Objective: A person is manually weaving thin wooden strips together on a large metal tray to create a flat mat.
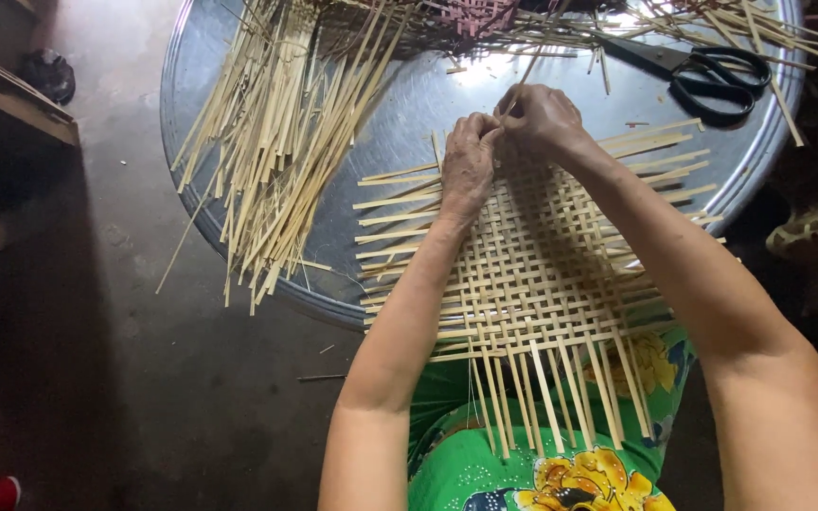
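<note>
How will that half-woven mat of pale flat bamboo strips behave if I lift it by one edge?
The half-woven mat of pale flat bamboo strips would probably sag: its thin strips already overhang the round metal tray unsupported. It looks light. The loose unwoven ends may slide out, since only the left hand and right hand pinch the far edge.

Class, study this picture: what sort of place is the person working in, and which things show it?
Probably a home craft workspace for hand weaving: a half-woven strip mat, a heap of loose strips and black scissors lie on a round metal tray above a bare floor.
</note>
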